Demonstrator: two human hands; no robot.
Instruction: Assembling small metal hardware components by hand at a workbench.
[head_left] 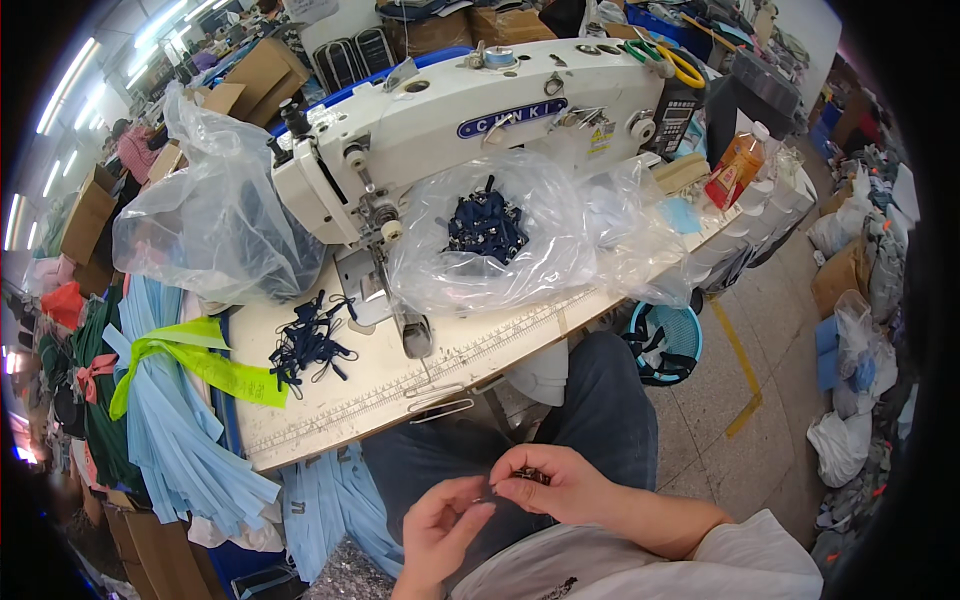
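Note:
Both hands are close together above my lap, in front of the sewing machine table (360, 405). My right hand (565, 487) is closed around a small dark, shiny piece (535, 475), whose kind I cannot make out. Thumb and finger of my left hand (442, 525) come together in a pinch beside it; whatever they hold is too small to name. On the table lies a loose pile of navy cord loops (312, 343). Behind the table's edge, an opened clear plastic bag (560, 240) holds more navy pieces (487, 222) with metal bits.
A white industrial sewing machine (430, 135) spans the table. Light blue fabric strips (165, 385) hang off the left end with a neon yellow strip (230, 375). A teal basket (668, 340) stands right of my knee. An orange bottle (737, 167) and scissors (675, 62) are at the right.

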